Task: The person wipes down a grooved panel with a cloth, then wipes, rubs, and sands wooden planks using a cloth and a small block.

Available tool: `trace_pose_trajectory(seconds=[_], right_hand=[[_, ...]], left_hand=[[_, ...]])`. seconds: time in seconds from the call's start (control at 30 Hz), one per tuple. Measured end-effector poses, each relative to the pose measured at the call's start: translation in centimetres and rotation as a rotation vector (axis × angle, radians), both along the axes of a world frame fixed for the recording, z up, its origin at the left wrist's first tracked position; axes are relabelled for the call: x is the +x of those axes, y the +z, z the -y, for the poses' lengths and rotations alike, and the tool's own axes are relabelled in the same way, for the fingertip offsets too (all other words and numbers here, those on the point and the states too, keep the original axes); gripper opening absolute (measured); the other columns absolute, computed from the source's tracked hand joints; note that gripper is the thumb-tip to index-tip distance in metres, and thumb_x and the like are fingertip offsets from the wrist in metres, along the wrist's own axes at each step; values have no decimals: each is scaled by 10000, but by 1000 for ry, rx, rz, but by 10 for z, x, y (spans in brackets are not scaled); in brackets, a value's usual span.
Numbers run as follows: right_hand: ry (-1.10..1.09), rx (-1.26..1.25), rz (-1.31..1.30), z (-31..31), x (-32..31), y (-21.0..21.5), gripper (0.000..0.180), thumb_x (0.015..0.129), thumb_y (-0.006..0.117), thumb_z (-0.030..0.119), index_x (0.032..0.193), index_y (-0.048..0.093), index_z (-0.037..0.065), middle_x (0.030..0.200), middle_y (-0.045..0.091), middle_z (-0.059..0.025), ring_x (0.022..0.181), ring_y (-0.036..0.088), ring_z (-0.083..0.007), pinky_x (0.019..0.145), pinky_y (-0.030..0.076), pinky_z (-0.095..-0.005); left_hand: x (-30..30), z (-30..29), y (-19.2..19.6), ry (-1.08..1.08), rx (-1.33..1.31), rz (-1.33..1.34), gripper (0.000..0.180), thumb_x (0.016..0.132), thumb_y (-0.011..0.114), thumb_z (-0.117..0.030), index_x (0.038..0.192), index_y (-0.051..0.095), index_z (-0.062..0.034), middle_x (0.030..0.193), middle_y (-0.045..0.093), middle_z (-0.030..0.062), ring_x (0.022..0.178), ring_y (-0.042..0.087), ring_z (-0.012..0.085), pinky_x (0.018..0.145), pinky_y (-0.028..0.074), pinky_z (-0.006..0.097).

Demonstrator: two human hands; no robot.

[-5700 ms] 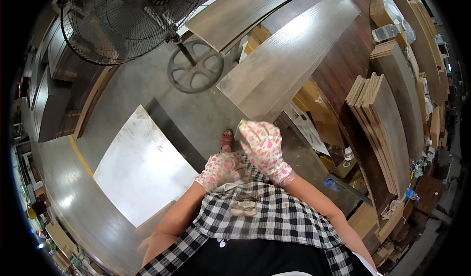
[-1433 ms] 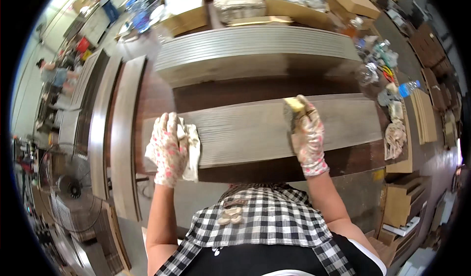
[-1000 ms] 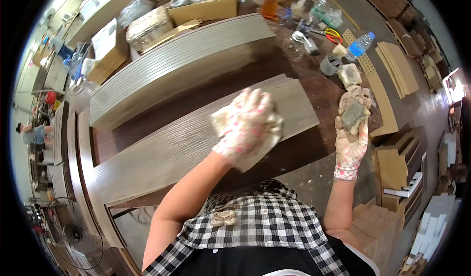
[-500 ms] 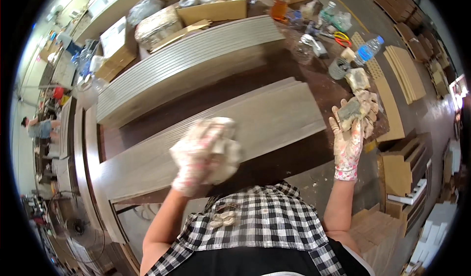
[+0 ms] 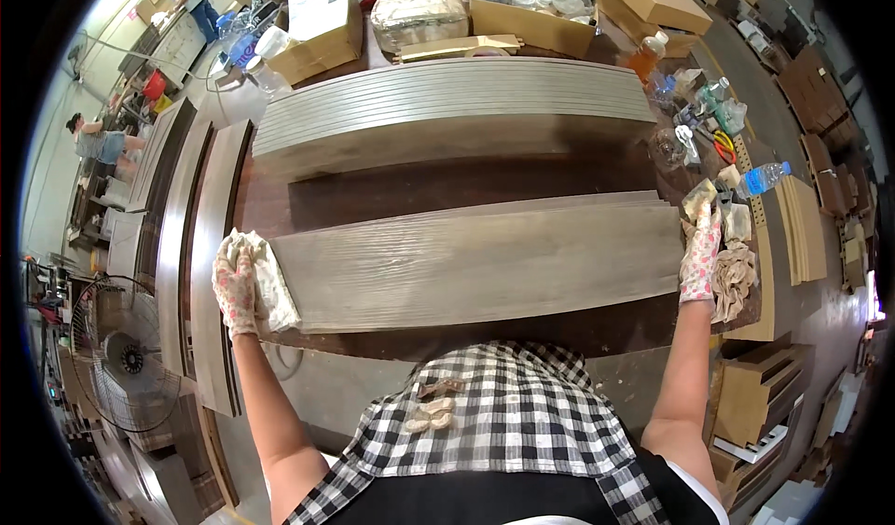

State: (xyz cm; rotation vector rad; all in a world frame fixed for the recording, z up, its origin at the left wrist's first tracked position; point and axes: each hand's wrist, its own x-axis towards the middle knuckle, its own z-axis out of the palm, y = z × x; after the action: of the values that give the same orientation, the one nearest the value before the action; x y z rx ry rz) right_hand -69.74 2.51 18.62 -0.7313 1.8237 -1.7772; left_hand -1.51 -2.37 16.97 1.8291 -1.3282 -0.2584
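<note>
A stack of long grey-brown wood-grain planks [image 5: 485,264] lies across the dark table in front of me. At its left end my left hand [image 5: 237,287], in a flower-patterned glove, is closed on a white cloth [image 5: 276,292] that drapes over the end of the plank. My right hand [image 5: 701,256], gloved alike, is beside the right end of the stack. Its fingers are closed on a small yellowish sponge-like block [image 5: 698,198]; its exact kind is unclear. A crumpled beige rag [image 5: 736,279] lies right of that hand.
Behind is a taller stack of grooved-edge planks [image 5: 457,105]. Boxes, including one of jars [image 5: 533,1], line the back. A water bottle [image 5: 763,179], orange-handled scissors [image 5: 724,147] and a bottle of orange liquid [image 5: 647,57] are at right. A fan [image 5: 129,352] stands left.
My left hand has carried the white cloth from mid-plank to the left end. My right hand has left the beige rag and closed on the yellowish block. The view has turned.
</note>
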Motion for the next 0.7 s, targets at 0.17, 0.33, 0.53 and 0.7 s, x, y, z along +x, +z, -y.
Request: trace_pose_trajectory(seconds=[0.17,0.33,0.53,0.7], right_hand=[[-173,-268,34,9,12,49,572,901,550,367,1317,381,13,1231,490,-126,1111,502,-229,927,458,-384],[-12,-578,588,-2,-24,101,575,894,472,488,1192,503,-3,1132,573,-154,1009,554,-274,915,452,-412],[-345,-316,364,-27,-11,29,634,898,348,558,1227,520,43,1148,572,-147,1031,569,-259,887,471,-433],[-30,-347,90,-41,-30,-15,460,947,431,317,1281,438,0,1250,506,-175,1138,507,-287,949,450,-441]], left_hand=[[-12,-1,34,79,40,-85,367,895,533,-227,1188,553,-8,1092,608,141,993,587,234,874,456,336],[-16,-22,92,55,-401,-594,357,946,443,-251,1235,527,-59,1124,578,91,980,575,182,806,509,304],[2,-78,35,-7,-491,-896,413,894,530,-264,1201,505,10,1158,574,152,1052,561,231,932,461,361],[20,-99,7,186,-479,-566,233,905,529,-185,1061,598,-26,1076,598,90,958,586,190,782,525,318]])
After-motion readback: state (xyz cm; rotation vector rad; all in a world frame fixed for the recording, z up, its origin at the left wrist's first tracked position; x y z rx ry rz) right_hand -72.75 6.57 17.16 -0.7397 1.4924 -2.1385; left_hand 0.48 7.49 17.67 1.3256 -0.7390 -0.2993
